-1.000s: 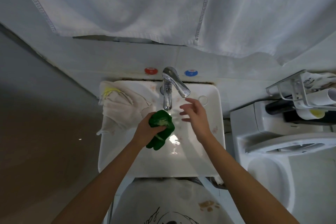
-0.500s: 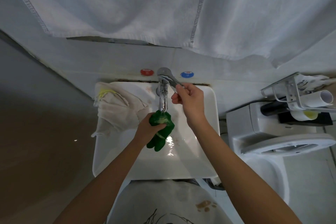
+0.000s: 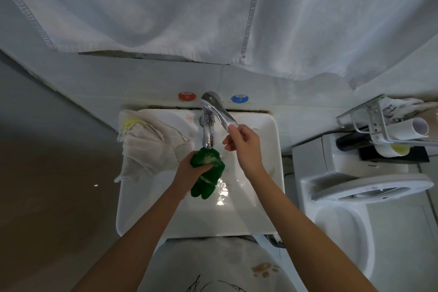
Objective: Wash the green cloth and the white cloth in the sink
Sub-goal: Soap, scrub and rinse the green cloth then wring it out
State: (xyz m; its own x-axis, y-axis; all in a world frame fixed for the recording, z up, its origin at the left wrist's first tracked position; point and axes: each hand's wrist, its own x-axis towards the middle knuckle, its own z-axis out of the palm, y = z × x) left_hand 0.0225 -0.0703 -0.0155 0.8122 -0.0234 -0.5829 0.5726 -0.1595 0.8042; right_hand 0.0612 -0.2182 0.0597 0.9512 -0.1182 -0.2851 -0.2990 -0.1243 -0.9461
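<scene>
My left hand is shut on the bunched green cloth and holds it over the white sink, directly under the chrome faucet spout. Water glints in the basin to the right of the cloth. My right hand pinches the end of the faucet lever, which is lifted and points to the right. The white cloth, with a yellow mark near its top, lies crumpled on the sink's back left corner and hangs over the left rim.
A large white towel hangs overhead along the back wall. Red and blue valve caps sit behind the faucet. A toilet stands to the right, with a wire rack of paper rolls above its tank.
My right hand rose from over the basin to the faucet lever and took hold of it, then swung it to the right. My left hand kept the green cloth under the spout.
</scene>
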